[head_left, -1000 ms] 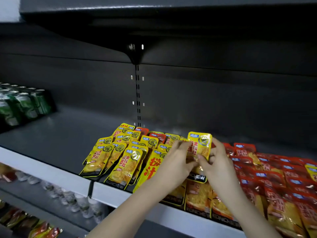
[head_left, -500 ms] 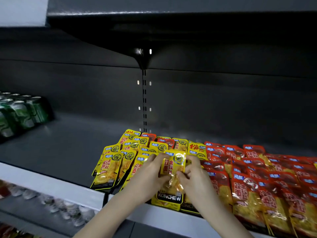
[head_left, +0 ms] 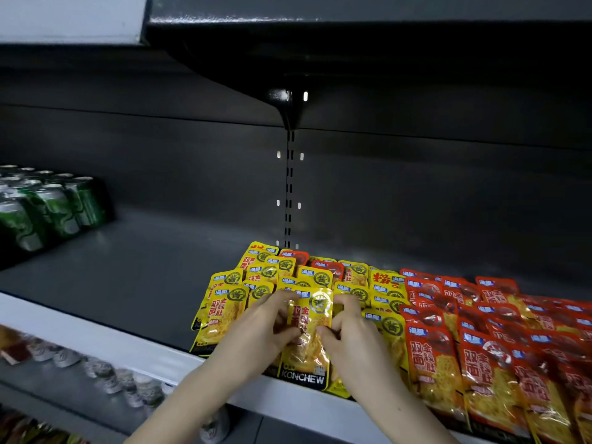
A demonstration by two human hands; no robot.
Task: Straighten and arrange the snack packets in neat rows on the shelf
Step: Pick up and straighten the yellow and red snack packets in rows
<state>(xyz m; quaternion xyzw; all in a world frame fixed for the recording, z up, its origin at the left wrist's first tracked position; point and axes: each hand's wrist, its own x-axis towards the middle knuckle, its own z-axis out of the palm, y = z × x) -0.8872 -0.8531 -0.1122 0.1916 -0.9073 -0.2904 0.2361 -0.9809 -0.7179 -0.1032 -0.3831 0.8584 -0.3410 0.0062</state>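
A glossy yellow foil snack packet (head_left: pixel 309 334) lies at the front edge of the grey metal shelf (head_left: pixel 128 277), pinched along its left side by the left hand (head_left: pixel 259 331) and along its right by the right hand (head_left: pixel 350 334), among overlapping yellow packets (head_left: pixel 256 283) with shiny red packets (head_left: pixel 480 331) just to the right.

The red packets (head_left: pixel 499 357) run off the right edge, and the green cans (head_left: pixel 41 206) off the left. The left hand (head_left: pixel 256 334) and right hand (head_left: pixel 352 334) hide the yellow packets (head_left: pixel 230 302) beneath them. Goods on the lower shelf (head_left: pixel 80 376) are too blurred to identify.
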